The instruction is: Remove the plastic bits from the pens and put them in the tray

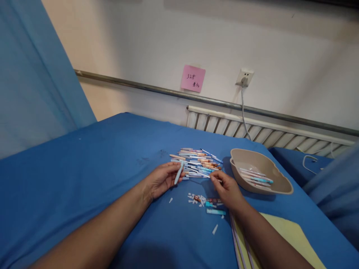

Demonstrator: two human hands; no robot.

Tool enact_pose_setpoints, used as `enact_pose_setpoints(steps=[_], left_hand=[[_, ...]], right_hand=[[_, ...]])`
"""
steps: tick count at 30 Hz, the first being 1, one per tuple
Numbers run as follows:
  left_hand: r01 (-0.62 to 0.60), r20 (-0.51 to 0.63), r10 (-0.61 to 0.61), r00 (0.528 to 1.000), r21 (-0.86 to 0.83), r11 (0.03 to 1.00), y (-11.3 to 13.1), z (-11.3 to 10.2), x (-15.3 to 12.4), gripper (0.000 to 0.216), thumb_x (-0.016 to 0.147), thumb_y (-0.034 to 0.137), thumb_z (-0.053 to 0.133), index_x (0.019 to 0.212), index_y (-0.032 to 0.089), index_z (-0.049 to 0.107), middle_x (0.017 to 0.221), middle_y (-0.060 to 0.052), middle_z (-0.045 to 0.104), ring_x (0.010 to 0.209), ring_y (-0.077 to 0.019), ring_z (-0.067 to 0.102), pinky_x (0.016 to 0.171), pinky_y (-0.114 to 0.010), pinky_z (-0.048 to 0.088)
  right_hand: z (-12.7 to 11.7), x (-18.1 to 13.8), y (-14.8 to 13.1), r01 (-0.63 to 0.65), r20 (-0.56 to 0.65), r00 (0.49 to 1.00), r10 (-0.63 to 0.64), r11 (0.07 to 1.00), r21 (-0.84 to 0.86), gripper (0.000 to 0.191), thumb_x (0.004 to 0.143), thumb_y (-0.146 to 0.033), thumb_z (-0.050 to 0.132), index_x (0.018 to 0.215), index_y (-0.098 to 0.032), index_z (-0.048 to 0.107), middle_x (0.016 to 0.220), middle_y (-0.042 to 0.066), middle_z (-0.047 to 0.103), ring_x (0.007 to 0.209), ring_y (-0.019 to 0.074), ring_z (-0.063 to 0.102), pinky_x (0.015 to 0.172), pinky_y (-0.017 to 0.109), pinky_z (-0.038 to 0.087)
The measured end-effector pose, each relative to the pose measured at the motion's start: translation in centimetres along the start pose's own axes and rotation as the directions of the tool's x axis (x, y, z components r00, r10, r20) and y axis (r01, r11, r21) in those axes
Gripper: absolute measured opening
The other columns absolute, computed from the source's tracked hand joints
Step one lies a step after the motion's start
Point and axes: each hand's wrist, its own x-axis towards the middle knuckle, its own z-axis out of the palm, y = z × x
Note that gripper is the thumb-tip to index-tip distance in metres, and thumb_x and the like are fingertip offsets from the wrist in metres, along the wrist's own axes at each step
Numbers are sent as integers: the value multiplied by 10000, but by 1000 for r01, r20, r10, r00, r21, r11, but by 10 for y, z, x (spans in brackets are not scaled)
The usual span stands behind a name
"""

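My left hand (161,180) is closed around a pale blue pen barrel (178,173), held upright at the near edge of a pile of pens (196,162) on the blue table (84,179). My right hand (227,188) pinches something thin at the pile's right side, probably a pen refill. Between my wrists lies a scatter of small pen parts (206,203), including a teal cap.
A beige tray (276,186) with a few pens in it stands to the right of the pile. Yellow paper sheets (283,231) lie under my right forearm. Behind the table are a radiator, a wall socket with a cable, a pink note and a blue curtain.
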Motion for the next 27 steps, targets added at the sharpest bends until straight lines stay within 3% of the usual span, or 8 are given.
enact_pose_setpoints(steps=[4, 8, 18, 27], left_hand=[[-67, 12, 65, 998, 206, 976, -4, 2, -2, 258, 699, 149, 733, 922, 156, 604, 757, -6, 625, 629, -96, 604, 567, -193, 515], [-180, 118, 143, 983, 420, 890, -10, 2, 0, 287, 678, 287, 754, 891, 133, 640, 682, 11, 588, 569, -74, 527, 547, -187, 449], [-278, 198, 199, 960, 581, 765, -12, 9, -3, 303, 661, 346, 716, 875, 136, 672, 684, 15, 568, 602, -90, 465, 543, -197, 354], [-331, 251, 216, 944, 721, 608, -12, 12, -8, 234, 690, 337, 667, 830, 151, 688, 760, -8, 638, 696, -134, 538, 657, -240, 418]], right_hand=[[-1, 3, -1, -86, -108, 986, 123, 952, 294, 239, 832, -419, 550, 803, -186, 592, 606, -29, 496, 515, 108, 424, 504, 224, 348], [-3, 3, -4, -87, -157, 975, 155, 925, 370, 247, 814, -428, 579, 795, -182, 597, 560, -44, 466, 511, 100, 415, 501, 214, 342], [-1, 3, -3, -88, -167, 974, 152, 937, 337, 250, 818, -429, 568, 799, -180, 587, 588, -44, 446, 517, 96, 379, 491, 212, 315], [0, -2, -3, -38, -67, 996, 50, 985, 168, 219, 870, -382, 503, 794, -192, 581, 616, -34, 475, 546, 109, 433, 526, 217, 343]])
